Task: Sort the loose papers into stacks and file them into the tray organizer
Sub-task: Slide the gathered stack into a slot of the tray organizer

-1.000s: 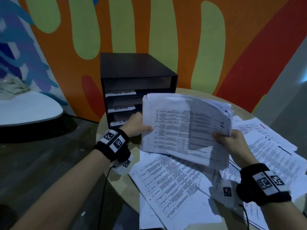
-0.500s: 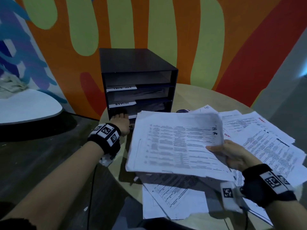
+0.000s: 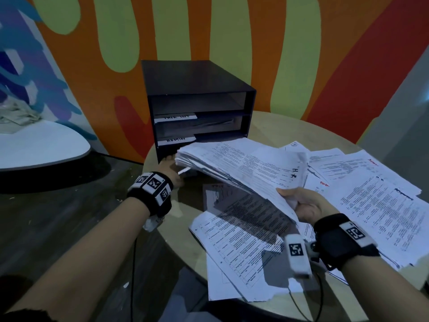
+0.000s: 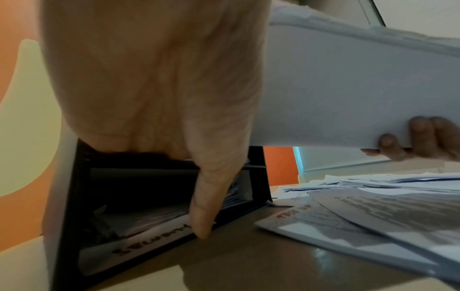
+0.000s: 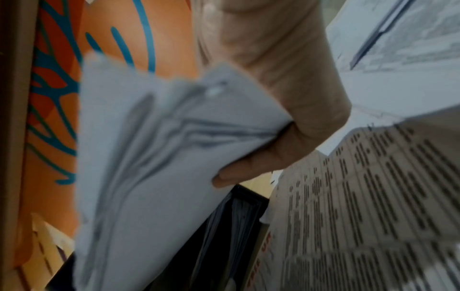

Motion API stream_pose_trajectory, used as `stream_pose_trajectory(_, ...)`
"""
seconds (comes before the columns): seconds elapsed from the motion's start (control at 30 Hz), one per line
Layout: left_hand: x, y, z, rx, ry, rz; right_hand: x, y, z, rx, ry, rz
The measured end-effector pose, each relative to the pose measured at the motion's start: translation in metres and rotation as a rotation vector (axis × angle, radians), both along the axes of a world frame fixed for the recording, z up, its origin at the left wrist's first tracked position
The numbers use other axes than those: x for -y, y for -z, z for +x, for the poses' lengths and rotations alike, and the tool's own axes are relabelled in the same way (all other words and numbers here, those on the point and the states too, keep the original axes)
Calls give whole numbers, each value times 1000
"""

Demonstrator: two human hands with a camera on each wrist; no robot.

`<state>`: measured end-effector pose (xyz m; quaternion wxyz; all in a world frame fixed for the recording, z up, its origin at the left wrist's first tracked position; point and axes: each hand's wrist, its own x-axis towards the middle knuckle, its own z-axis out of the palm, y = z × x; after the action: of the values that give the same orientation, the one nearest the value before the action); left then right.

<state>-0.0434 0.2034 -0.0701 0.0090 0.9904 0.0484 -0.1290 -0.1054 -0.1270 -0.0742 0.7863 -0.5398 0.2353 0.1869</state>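
The black tray organizer (image 3: 197, 89) stands at the back left of the round table (image 3: 267, 126), with white labels on its shelves. My right hand (image 3: 301, 205) grips the near right corner of a thick paper stack (image 3: 243, 168), which tilts with its far edge at the organizer's lowest slot. In the right wrist view the thumb (image 5: 286, 78) pinches the stack (image 5: 161, 157). My left hand (image 3: 170, 166) is at the bottom slot. Its thumb (image 4: 201, 216) touches the tray's (image 4: 74, 196) front lip; the fingers are hidden inside. The stack (image 4: 348, 88) hangs above.
Loose printed sheets (image 3: 383, 205) cover the table's right side, and more (image 3: 243, 252) lie under the stack near the front edge. A white round platform (image 3: 34, 145) stands to the left over a dark floor. A painted wall rises right behind the organizer.
My left hand let go of the stack and went to the organizer's bottom slot. My right hand lowered the stack flat, then swung its far edge toward that slot.
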Motion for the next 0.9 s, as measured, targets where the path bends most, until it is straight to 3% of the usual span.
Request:
stream_pose_trajectory(0.07,-1,2,-4,62,45,12,-11,5,1,-9,44,62)
stream_pose_trajectory(0.27,7,-3,-11,-64,150,148,-54,18,15,-51,206,15)
stream_pose_trajectory(0.57,6,11,0,32,158,281,-132,-4,30,-11,110,-70)
stream_pose_trajectory(0.7,3,9,0,-24,164,284,-158,-21,45,73,-20,-168)
stream_pose_trajectory(0.9,0,13,-1,-22,264,335,-180,-31,72,42,-28,-159)
